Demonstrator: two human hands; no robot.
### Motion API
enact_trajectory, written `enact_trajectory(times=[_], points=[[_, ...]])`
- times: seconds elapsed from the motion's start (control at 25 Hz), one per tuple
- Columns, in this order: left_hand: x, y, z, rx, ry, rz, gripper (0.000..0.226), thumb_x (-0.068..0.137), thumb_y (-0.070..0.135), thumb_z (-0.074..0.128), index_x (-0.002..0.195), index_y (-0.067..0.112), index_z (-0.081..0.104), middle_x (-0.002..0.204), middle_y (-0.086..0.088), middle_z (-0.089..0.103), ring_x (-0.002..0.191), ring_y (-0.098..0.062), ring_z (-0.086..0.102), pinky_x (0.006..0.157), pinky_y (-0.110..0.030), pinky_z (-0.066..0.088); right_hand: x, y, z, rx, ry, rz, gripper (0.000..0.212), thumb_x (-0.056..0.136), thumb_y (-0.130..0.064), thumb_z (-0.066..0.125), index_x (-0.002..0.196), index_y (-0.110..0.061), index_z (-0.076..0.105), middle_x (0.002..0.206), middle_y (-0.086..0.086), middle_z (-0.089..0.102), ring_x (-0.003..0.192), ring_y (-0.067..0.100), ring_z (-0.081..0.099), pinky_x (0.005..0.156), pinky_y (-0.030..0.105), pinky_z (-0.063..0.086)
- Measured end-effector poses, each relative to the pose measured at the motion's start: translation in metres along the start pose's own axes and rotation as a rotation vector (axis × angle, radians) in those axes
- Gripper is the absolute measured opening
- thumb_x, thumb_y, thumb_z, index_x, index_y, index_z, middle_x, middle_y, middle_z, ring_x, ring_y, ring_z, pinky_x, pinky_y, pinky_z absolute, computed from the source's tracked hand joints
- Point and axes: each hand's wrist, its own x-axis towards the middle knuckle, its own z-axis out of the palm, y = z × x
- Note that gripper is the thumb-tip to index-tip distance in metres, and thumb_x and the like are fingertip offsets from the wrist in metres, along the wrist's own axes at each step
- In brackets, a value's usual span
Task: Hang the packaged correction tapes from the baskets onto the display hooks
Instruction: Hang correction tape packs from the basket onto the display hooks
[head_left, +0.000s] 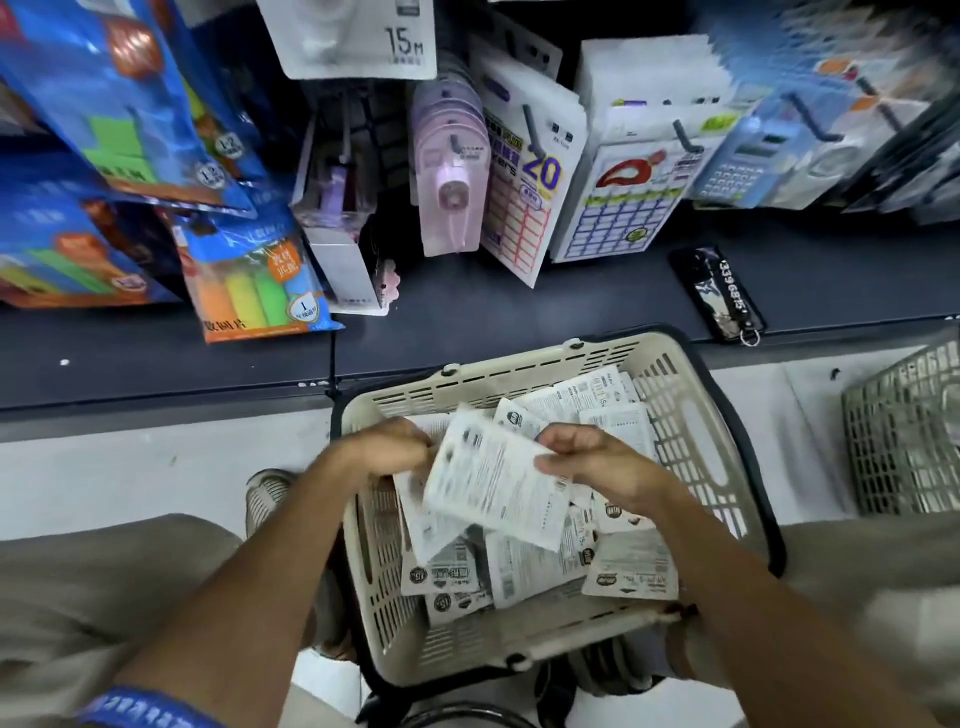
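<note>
A cream plastic basket (691, 415) stands on the floor between my knees, filled with several white packaged correction tapes (524, 571). Above it, both hands hold a small stack of packs (493, 483), blurred by motion. My left hand (384, 449) grips the stack's left edge. My right hand (597, 457) pinches its right edge with curled fingers. Display hooks (532, 130) jut out from the dark shelf wall ahead, carrying hung stationery. A white 15M correction tape pack (358, 36) hangs at the top centre.
A second grey mesh basket (904, 431) sits on the floor at the right. A black keychain tag (719, 293) lies on the dark shelf ledge (519, 312). Blue highlighter packs (254, 280), pink tape dispensers (452, 197) and label sheets (524, 202) crowd the hooks.
</note>
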Motion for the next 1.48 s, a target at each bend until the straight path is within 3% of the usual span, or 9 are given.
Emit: enact_trajectory(times=[0.16, 0.36, 0.52, 0.72, 0.88, 1.04, 1.24, 1.32, 1.48], points=[[-0.047, 0.034, -0.029, -0.424, -0.136, 0.184, 0.061, 0.074, -0.009, 0.063, 0.123, 0.027, 0.066, 0.109, 0.003, 0.075, 0.092, -0.015, 0.073, 0.068, -0.028, 0.058, -0.004, -0.027, 0.001, 0.223, 0.032, -0.154, 0.015, 0.083, -0.013, 0.074, 0.094, -0.020, 0.079, 0.107, 0.008, 0.076, 0.097, 0.023, 0.069, 0.085, 0.033, 0.055], [-0.074, 0.058, -0.025, -0.571, -0.355, 0.426, 0.083, 0.064, -0.001, 0.064, 0.130, 0.049, 0.062, 0.123, 0.004, 0.075, 0.117, -0.034, 0.065, 0.071, -0.034, 0.058, -0.006, -0.074, 0.013, 0.357, 0.264, -0.413, 0.021, 0.071, -0.013, 0.081, 0.089, -0.023, 0.077, 0.091, -0.004, 0.073, 0.077, 0.011, 0.069, 0.071, 0.023, 0.057], [-0.084, 0.070, -0.016, -0.718, -0.249, 0.441, 0.028, 0.068, 0.002, 0.067, 0.080, 0.023, 0.081, 0.086, -0.004, 0.076, 0.085, -0.029, 0.063, 0.068, -0.034, 0.051, -0.033, -0.100, 0.006, 0.067, 0.420, -0.428, 0.008, 0.083, -0.024, 0.079, 0.091, -0.025, 0.076, 0.101, -0.003, 0.074, 0.085, 0.008, 0.070, 0.080, 0.026, 0.053], [-0.105, 0.090, -0.032, -1.309, -0.192, 0.309, 0.016, 0.065, 0.006, 0.059, 0.060, 0.005, 0.074, 0.051, -0.003, 0.060, 0.036, -0.007, 0.053, 0.032, -0.012, 0.043, -0.092, -0.149, -0.004, -0.451, 0.047, -0.417, 0.078, 0.063, -0.057, 0.087, 0.133, -0.058, 0.053, 0.142, -0.023, 0.058, 0.131, -0.001, 0.051, 0.110, 0.024, 0.040], [-0.126, 0.109, -0.042, -1.428, -0.233, 0.236, 0.025, 0.087, 0.006, 0.051, 0.070, 0.003, 0.070, 0.048, -0.004, 0.055, 0.031, -0.005, 0.050, 0.028, -0.008, 0.037, -0.095, -0.164, 0.033, -0.942, 0.484, -0.627, 0.105, 0.056, -0.066, 0.078, 0.144, -0.060, 0.021, 0.140, -0.028, 0.051, 0.119, -0.007, 0.046, 0.097, 0.022, 0.039], [-0.154, 0.119, -0.053, -1.319, -0.179, 0.372, 0.033, 0.088, 0.033, 0.061, 0.080, 0.002, 0.070, 0.049, -0.003, 0.053, 0.029, -0.006, 0.043, 0.024, -0.014, 0.031, -0.086, -0.156, 0.042, -0.029, 0.482, -0.787, 0.066, 0.057, -0.033, 0.089, 0.117, -0.043, 0.063, 0.111, -0.003, 0.076, 0.099, 0.017, 0.073, 0.073, 0.033, 0.060], [-0.181, 0.123, -0.052, -0.221, 0.562, 0.541, 0.059, 0.064, 0.078, 0.075, 0.083, 0.023, 0.081, 0.068, 0.007, 0.077, 0.065, -0.013, 0.075, 0.066, -0.035, 0.059, -0.080, -0.163, 0.051, 0.493, 0.379, -0.645, 0.048, 0.071, -0.016, 0.082, 0.115, -0.029, 0.070, 0.115, 0.015, 0.075, 0.092, 0.032, 0.076, 0.064, 0.038, 0.062], [-0.188, 0.126, -0.054, -0.349, 0.644, 0.570, 0.063, 0.058, 0.087, 0.069, 0.077, 0.028, 0.081, 0.074, 0.005, 0.079, 0.075, -0.016, 0.077, 0.073, -0.038, 0.060, -0.084, -0.176, 0.057, 0.540, 0.376, -0.670, 0.041, 0.076, -0.022, 0.077, 0.116, -0.030, 0.072, 0.115, 0.014, 0.076, 0.092, 0.031, 0.076, 0.066, 0.040, 0.062], [-0.191, 0.145, -0.043, -1.138, 0.170, 0.628, 0.060, 0.062, 0.056, 0.077, 0.111, 0.022, 0.075, 0.106, -0.009, 0.079, 0.098, -0.030, 0.076, 0.073, -0.040, 0.062, -0.101, -0.210, 0.063, 0.421, 0.438, -0.742, 0.032, 0.082, -0.037, 0.068, 0.113, -0.039, 0.074, 0.111, 0.004, 0.078, 0.097, 0.026, 0.076, 0.077, 0.041, 0.064]])
